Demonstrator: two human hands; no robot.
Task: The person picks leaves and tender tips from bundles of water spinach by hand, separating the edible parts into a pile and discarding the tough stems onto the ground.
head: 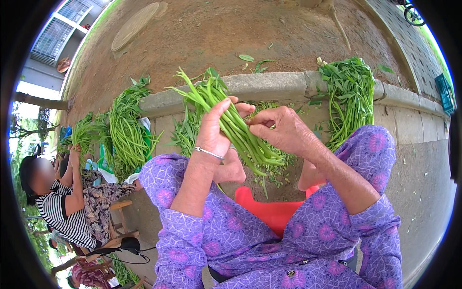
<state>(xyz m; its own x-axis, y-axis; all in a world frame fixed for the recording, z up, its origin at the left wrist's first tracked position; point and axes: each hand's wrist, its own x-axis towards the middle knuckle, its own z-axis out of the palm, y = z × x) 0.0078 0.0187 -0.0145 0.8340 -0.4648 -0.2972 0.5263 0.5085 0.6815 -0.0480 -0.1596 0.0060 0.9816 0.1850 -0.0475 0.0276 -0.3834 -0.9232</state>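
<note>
My left hand, with a metal bangle at the wrist, is closed around a bundle of long green leafy-vegetable stems. The stem ends point down to the right. My right hand is at the right side of the bundle, thumb and forefinger nearly together; whether something small is pinched between them I cannot tell. Beneath my hands, loose leaves and trimmings lie on the ground between my feet. A heap of leafy stems hangs over the stone kerb at the right, and another pile lies at the left.
The stone kerb runs across in front, with bare soil beyond. A red plastic stool is under me. At the left a co-worker in a striped top holds greens, beside a wooden stool. A green crate stands far right.
</note>
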